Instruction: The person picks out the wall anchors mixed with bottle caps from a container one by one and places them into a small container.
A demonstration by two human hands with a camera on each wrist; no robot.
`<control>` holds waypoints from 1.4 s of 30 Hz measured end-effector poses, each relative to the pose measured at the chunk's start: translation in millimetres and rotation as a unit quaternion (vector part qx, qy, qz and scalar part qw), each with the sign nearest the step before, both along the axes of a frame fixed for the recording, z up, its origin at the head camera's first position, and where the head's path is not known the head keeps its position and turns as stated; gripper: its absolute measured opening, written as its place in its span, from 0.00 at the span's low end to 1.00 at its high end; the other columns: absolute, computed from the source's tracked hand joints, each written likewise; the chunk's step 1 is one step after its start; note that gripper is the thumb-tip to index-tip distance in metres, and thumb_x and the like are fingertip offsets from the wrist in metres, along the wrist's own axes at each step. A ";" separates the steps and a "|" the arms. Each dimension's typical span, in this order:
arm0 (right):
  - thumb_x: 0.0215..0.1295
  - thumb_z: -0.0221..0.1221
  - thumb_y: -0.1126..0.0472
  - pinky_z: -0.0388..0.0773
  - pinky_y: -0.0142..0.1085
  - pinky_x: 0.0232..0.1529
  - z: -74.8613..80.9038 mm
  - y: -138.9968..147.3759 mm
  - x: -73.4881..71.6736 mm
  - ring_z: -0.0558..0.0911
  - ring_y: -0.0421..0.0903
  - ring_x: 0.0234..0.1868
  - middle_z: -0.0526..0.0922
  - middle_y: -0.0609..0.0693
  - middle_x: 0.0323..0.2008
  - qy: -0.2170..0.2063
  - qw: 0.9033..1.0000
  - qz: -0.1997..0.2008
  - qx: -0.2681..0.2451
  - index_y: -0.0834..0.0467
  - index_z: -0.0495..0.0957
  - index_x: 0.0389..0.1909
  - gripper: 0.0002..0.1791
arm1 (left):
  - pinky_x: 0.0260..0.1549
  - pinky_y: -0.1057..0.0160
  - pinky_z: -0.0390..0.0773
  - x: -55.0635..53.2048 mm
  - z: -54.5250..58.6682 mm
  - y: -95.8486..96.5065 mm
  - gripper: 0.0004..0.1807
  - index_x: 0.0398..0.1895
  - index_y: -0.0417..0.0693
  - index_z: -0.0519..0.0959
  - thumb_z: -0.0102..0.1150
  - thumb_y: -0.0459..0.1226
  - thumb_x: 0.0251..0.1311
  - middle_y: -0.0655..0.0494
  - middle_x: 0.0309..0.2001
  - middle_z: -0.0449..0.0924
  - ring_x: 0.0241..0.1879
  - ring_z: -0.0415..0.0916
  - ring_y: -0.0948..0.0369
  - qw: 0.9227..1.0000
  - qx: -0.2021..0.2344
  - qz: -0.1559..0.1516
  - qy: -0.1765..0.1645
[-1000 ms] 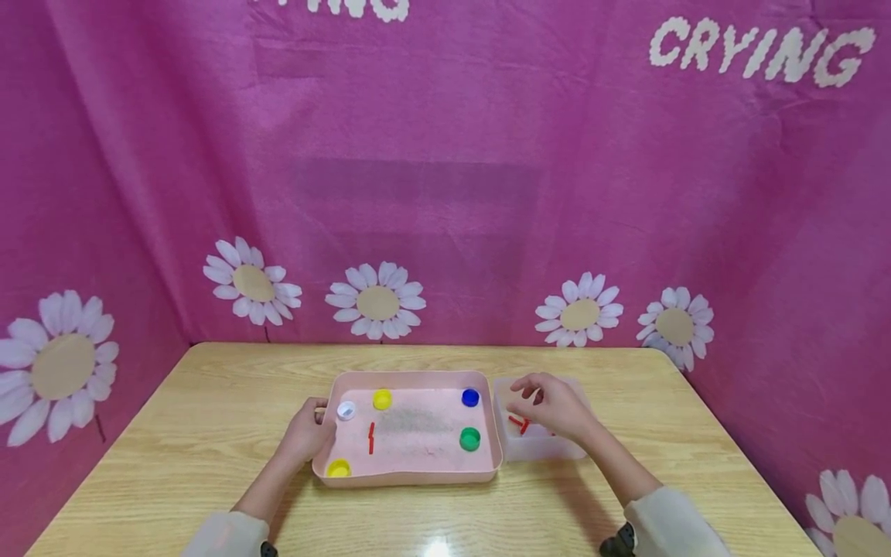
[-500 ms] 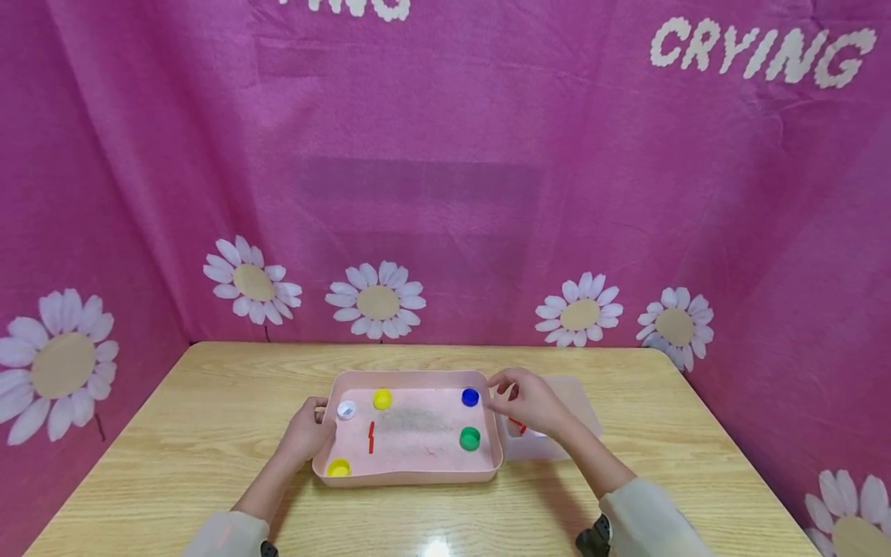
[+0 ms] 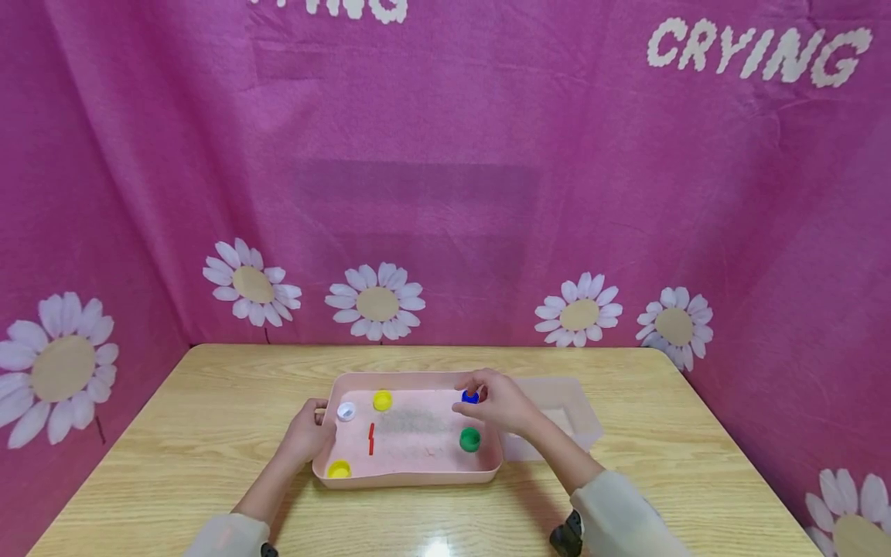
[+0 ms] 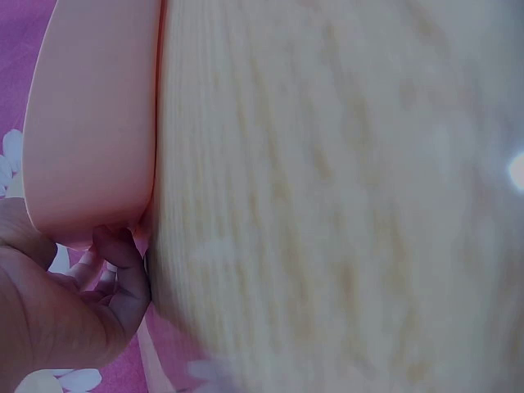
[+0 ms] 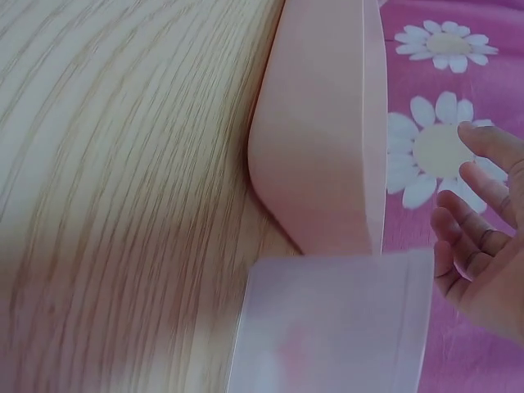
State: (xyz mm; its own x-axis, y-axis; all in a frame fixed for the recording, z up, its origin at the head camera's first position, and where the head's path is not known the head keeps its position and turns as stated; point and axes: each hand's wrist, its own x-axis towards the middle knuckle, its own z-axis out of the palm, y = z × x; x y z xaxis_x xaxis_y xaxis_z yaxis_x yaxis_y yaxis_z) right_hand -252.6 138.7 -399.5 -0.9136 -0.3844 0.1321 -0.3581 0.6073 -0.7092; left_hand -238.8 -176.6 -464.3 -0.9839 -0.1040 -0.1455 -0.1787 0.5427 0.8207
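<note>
On the table stands a pink tray (image 3: 411, 478), whose left end my left hand (image 3: 310, 433) grips; in the left wrist view the fingers (image 4: 123, 270) curl against its outer wall. My right hand (image 3: 497, 401) hovers over the tray's far right corner, fingers spread and loosely bent around a blue cap (image 3: 470, 398), partly covered by them. In the right wrist view that hand (image 5: 491, 237) shows nothing between its fingers. Also in the tray are a green cap (image 3: 469, 440), two yellow caps (image 3: 382, 400), a white cap (image 3: 346, 411) and two small red sticks (image 3: 371, 439).
A translucent box (image 3: 578, 418) stands against the tray's right side, partly behind the right forearm; a reddish blur (image 5: 292, 352) shows through its wall. The wooden table (image 3: 230, 410) ends at a pink curtain (image 3: 445, 232) printed with daisies.
My right hand has moved left from above the translucent box, across the tray's rim, to the blue cap. The left hand stays at the tray's end, and the caps and sticks keep their places.
</note>
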 end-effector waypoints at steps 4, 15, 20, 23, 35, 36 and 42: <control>0.51 0.67 0.56 0.71 0.29 0.29 0.1 -8.6 0.5 0.72 0.42 0.29 0.78 0.57 0.32 0.003 1.000 0.009 -0.001 0.59 0.80 0.40 0.16 | 0.29 0.64 0.76 0.5 0.1 0.3 0.24 0.59 0.32 0.62 0.46 0.29 0.57 0.39 0.39 0.74 0.34 0.74 0.55 1.000 0.003 -0.001 0.006; 0.50 0.67 0.59 0.72 0.27 0.29 -9.1 -28.0 -3.8 0.74 0.42 0.25 0.80 0.59 0.32 0.056 0.997 0.060 -0.013 0.60 0.81 0.37 0.14 | 0.29 0.64 0.77 1.2 1.5 0.0 0.24 0.59 0.31 0.61 0.45 0.29 0.58 0.38 0.41 0.74 0.35 0.75 0.54 1.000 0.008 -0.003 0.003; 0.51 0.67 0.58 0.73 0.28 0.28 -14.0 -37.7 -1.7 0.75 0.43 0.26 0.81 0.56 0.32 0.052 0.996 0.070 -0.005 0.61 0.80 0.39 0.15 | 0.29 0.64 0.77 1.0 1.9 0.2 0.24 0.59 0.32 0.61 0.46 0.29 0.58 0.37 0.41 0.73 0.35 0.74 0.54 1.000 0.006 -0.001 -0.001; 0.53 0.66 0.56 0.72 0.29 0.29 -16.3 -43.9 0.6 0.75 0.44 0.28 0.80 0.54 0.34 0.029 0.997 0.070 -0.001 0.61 0.79 0.41 0.17 | 0.30 0.64 0.77 0.8 1.6 0.0 0.24 0.59 0.32 0.61 0.46 0.29 0.58 0.37 0.41 0.74 0.36 0.74 0.54 1.000 0.008 -0.001 -0.003; 0.53 0.66 0.55 0.70 0.28 0.30 -27.7 -70.9 6.4 0.74 0.44 0.30 0.79 0.52 0.33 -0.006 0.998 0.060 0.009 0.59 0.80 0.40 0.16 | 0.30 0.64 0.77 -0.8 0.3 -0.8 0.24 0.60 0.33 0.61 0.46 0.30 0.59 0.39 0.42 0.73 0.37 0.74 0.54 1.000 0.002 0.001 -0.011; 0.53 0.66 0.55 0.70 0.28 0.30 -28.8 -73.3 6.8 0.73 0.43 0.30 0.79 0.52 0.34 -0.010 0.998 0.059 0.011 0.58 0.80 0.41 0.16 | 0.30 0.64 0.77 -0.8 0.1 -0.9 0.24 0.60 0.33 0.61 0.46 0.30 0.58 0.39 0.41 0.73 0.37 0.74 0.54 1.000 0.003 0.001 -0.009; 0.52 0.67 0.55 0.71 0.27 0.31 -35.4 -87.0 7.9 0.72 0.39 0.30 0.77 0.48 0.33 -0.039 0.998 0.054 0.021 0.56 0.80 0.40 0.16 | 0.30 0.64 0.77 -0.6 -0.1 -0.9 0.25 0.59 0.32 0.62 0.47 0.29 0.57 0.39 0.39 0.73 0.35 0.74 0.54 1.000 0.006 -0.004 0.006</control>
State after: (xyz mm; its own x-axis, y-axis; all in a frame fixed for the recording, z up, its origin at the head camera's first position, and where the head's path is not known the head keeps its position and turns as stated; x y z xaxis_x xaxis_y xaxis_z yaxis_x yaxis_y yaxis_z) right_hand -244.7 51.7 -434.9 -0.8739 -0.4841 0.0440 -0.3671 0.5979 -0.7126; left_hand -239.4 -177.5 -464.4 -0.9861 -0.0954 -0.1357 -0.1658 0.5345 0.8287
